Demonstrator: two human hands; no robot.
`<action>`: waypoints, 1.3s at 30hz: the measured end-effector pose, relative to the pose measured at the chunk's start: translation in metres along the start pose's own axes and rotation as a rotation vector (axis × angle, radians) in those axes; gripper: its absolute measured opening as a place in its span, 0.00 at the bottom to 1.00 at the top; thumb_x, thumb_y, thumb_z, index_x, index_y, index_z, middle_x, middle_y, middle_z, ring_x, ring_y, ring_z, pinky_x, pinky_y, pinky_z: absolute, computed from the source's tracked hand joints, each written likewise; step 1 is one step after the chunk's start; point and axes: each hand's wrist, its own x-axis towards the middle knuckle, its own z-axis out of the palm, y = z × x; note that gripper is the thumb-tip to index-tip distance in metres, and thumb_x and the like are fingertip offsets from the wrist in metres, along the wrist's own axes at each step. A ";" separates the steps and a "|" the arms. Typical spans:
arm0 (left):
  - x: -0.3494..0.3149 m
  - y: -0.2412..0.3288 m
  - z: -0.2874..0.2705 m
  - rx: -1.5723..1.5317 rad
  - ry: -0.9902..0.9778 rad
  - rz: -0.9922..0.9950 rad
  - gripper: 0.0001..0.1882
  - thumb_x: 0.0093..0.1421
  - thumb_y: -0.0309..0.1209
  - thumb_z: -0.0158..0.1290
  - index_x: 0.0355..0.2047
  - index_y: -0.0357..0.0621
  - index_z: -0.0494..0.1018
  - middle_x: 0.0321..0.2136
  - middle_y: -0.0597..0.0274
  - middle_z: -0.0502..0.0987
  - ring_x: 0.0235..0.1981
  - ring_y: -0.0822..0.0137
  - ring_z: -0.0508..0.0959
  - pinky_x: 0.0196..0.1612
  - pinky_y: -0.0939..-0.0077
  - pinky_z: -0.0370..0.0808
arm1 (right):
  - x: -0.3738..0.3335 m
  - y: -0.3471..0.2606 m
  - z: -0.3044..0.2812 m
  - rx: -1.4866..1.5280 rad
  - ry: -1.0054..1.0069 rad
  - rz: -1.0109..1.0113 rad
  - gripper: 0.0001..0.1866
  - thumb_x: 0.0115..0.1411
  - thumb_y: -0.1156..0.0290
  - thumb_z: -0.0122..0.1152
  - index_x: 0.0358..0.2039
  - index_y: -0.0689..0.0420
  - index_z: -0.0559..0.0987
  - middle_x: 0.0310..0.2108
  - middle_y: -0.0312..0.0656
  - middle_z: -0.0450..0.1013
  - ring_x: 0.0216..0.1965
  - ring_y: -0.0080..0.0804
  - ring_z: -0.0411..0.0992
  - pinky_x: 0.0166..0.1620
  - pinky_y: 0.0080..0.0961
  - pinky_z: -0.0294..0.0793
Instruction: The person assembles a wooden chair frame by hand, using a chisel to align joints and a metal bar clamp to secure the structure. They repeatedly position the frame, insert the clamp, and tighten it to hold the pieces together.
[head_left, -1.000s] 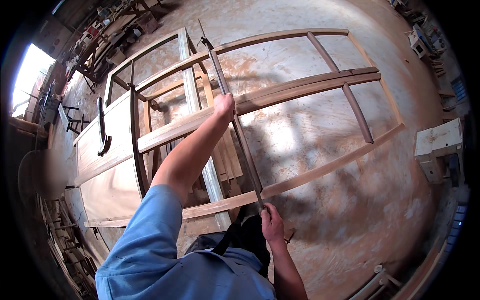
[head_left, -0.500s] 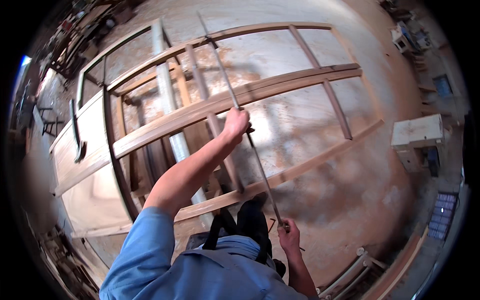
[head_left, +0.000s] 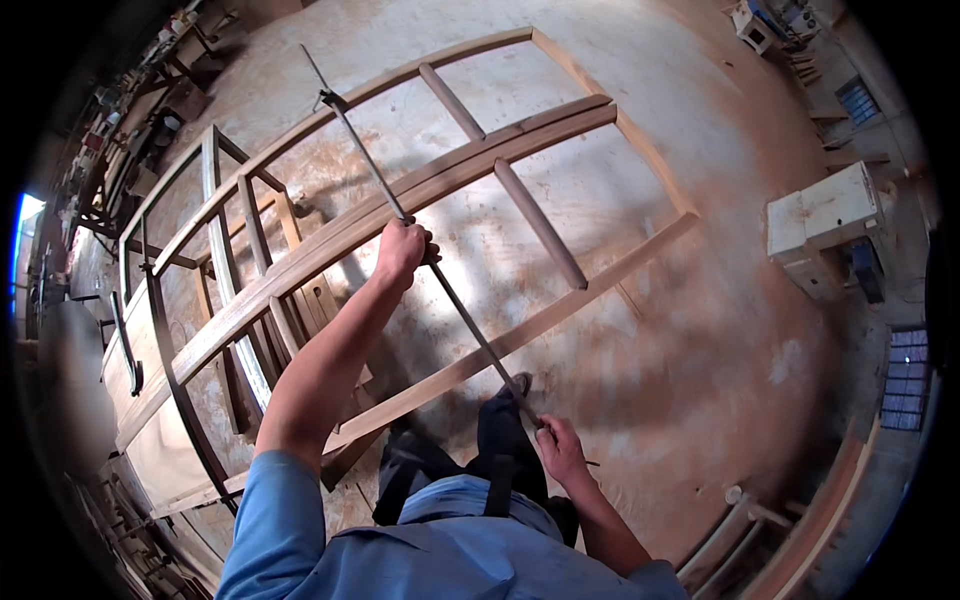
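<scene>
A long metal bar clamp (head_left: 462,312) lies slantwise across a wooden frame of paired rails and crosspieces. My left hand (head_left: 403,250) is closed around the bar just on the near side of the doubled middle rail (head_left: 450,178). Lower right, my right hand (head_left: 562,447) grips the clamp's near end, where a thin handle sticks out past the fingers. The clamp's dark far jaw (head_left: 333,100) sits at the frame's far rail (head_left: 385,84). Beneath the bar runs the near rail (head_left: 470,366), close to my legs.
A second dark clamp bar (head_left: 168,345) spans the frame's left part, beside pale panels. Another clamp (head_left: 126,350) rests farther left. A worn white cabinet (head_left: 825,215) stands at right. Timber lengths (head_left: 825,510) lie lower right, and a cluttered bench (head_left: 165,60) is far left.
The clamp has shifted rightward along the frame, away from the left crosspiece, with both hands still on it. My viewpoint has moved right, so the frame appears farther left.
</scene>
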 end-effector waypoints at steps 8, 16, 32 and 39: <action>0.065 0.050 0.080 0.088 0.011 0.052 0.07 0.57 0.21 0.42 0.27 0.28 0.68 0.20 0.55 0.71 0.18 0.61 0.77 0.20 0.67 0.78 | 0.075 0.009 -0.067 -0.049 0.167 -0.261 0.13 0.57 0.71 0.56 0.41 0.63 0.74 0.42 0.51 0.67 0.40 0.41 0.69 0.44 0.31 0.70; 0.134 0.073 0.118 0.115 0.053 0.029 0.08 0.57 0.23 0.42 0.24 0.32 0.68 0.19 0.56 0.72 0.19 0.61 0.76 0.24 0.66 0.78 | 0.135 -0.016 -0.087 0.008 0.164 -0.158 0.13 0.57 0.69 0.58 0.40 0.62 0.74 0.43 0.52 0.66 0.44 0.48 0.67 0.47 0.35 0.69; 0.212 0.081 0.133 0.361 0.122 0.079 0.12 0.54 0.28 0.45 0.19 0.32 0.73 0.16 0.54 0.75 0.18 0.63 0.78 0.21 0.69 0.74 | 0.193 -0.030 -0.089 0.075 0.178 -0.100 0.10 0.60 0.71 0.54 0.38 0.64 0.75 0.40 0.49 0.68 0.41 0.40 0.70 0.44 0.29 0.71; 0.230 0.083 0.124 0.251 0.079 0.065 0.12 0.56 0.28 0.45 0.20 0.33 0.73 0.16 0.55 0.75 0.17 0.63 0.77 0.20 0.68 0.75 | 0.204 -0.057 -0.102 0.162 0.152 -0.051 0.10 0.58 0.72 0.56 0.38 0.62 0.75 0.39 0.50 0.68 0.40 0.43 0.70 0.44 0.32 0.70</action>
